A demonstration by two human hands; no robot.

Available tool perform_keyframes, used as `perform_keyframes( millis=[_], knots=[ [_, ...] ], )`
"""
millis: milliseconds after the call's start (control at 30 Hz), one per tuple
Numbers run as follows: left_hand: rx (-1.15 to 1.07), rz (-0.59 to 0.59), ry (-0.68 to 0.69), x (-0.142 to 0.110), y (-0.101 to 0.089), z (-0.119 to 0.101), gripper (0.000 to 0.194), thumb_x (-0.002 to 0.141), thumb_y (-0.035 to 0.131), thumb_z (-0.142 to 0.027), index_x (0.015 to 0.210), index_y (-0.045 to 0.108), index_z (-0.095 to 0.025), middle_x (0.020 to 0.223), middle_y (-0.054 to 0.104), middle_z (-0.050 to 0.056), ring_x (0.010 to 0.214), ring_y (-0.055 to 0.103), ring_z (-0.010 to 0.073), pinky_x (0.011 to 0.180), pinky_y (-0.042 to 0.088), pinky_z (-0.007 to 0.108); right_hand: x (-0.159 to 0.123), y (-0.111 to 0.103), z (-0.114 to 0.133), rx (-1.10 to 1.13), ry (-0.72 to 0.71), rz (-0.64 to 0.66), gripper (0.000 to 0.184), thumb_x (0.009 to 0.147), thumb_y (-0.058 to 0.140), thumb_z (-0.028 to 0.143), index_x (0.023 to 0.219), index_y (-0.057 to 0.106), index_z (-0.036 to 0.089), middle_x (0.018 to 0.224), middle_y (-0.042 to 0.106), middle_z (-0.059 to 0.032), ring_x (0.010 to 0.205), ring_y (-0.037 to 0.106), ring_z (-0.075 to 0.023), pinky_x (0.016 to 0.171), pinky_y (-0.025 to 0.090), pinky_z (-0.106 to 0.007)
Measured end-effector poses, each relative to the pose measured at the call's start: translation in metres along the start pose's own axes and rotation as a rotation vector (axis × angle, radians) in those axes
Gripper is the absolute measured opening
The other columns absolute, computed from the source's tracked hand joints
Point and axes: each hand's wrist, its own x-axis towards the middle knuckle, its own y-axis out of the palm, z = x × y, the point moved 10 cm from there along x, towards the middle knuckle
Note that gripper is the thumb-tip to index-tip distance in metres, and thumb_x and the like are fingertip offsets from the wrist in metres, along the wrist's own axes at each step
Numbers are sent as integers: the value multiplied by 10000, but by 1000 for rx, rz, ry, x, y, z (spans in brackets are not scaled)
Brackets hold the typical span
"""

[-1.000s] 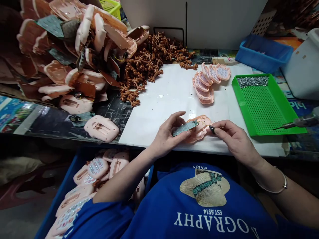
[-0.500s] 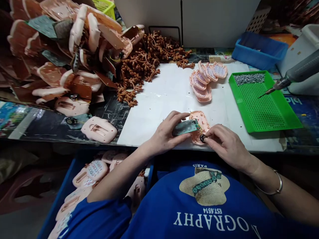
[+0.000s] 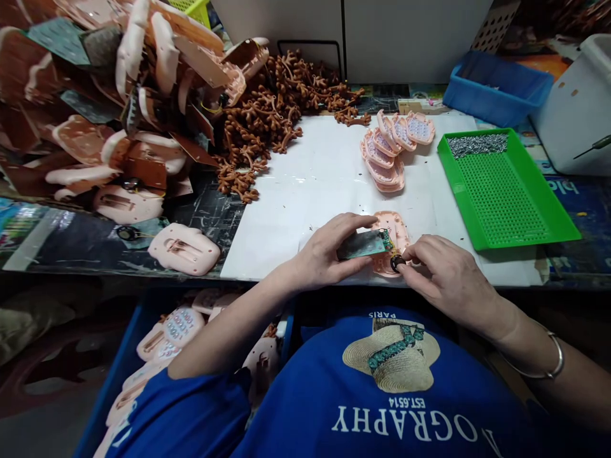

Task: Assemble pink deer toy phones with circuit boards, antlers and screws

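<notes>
Between the thumb and fingers of my left hand (image 3: 334, 251) is a greenish circuit board (image 3: 363, 244), held by its edges. My right hand (image 3: 446, 270) pinches a small round black speaker (image 3: 396, 263), joined to the board by thin yellow wires. Both parts are over an open pink plastic shell (image 3: 392, 222), which lies hollow side up on the white sheet. Part of the shell is hidden by the board and my fingers.
Several pink shells with keypads (image 3: 389, 156) lie further back. On the right, a green tray (image 3: 510, 203) holds silver screws; a screwdriver tip (image 3: 592, 147) hangs beyond. Brown plastic pieces (image 3: 267, 108) and piled pink shells (image 3: 162, 57) fill the left. A blue bin (image 3: 499, 95) stands at the back.
Both hands have shifted slightly right with the board and speaker. The hanging screwdriver has swung away to the right, off the green tray.
</notes>
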Motion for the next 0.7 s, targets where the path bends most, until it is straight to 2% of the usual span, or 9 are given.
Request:
perform_keyframes(
  millis=[167,300,400,500,600,700],
  knots=[
    [14,156,-19,14,10,12,557,900,651,-320,1402,462,-171,1256,654,146,1066,645,208,924,532,360,-2,7,5,36,-12,32,108,935,557,223,848,570,159,810,615,-49,766,586,-193,711,452,-330],
    [57,232,-90,13,16,7,547,913,632,-329,1400,469,-140,1219,674,152,1055,656,223,904,535,372,-4,8,-7,-95,14,8,149,946,539,242,831,573,154,794,601,-60,747,574,-206,696,446,-343],
    [-33,217,-220,5,19,0,491,932,603,-331,1371,490,-141,1082,714,103,922,681,185,803,552,317,-3,5,-19,-191,16,-13,168,945,544,254,817,581,151,781,597,-64,748,581,-223,694,442,-353],
    [-44,118,-282,-4,18,-7,455,931,609,-343,1331,516,-148,1071,710,92,887,672,170,786,554,306,-1,5,-24,-193,-13,3,160,945,549,249,837,596,141,804,616,-68,776,603,-224,721,452,-348],
    [57,7,-211,-7,14,-15,491,919,631,-317,1366,482,-178,1212,671,122,1006,658,197,861,551,348,3,4,-20,-236,-65,39,151,943,546,237,840,598,140,811,618,-68,779,600,-223,728,453,-347],
    [138,-28,-127,-5,15,-21,520,922,627,-281,1398,442,-180,1263,636,148,1119,625,229,917,542,389,7,1,-13,-302,-120,71,137,935,553,232,841,603,145,801,610,-64,775,594,-229,726,452,-350]
  ],
)
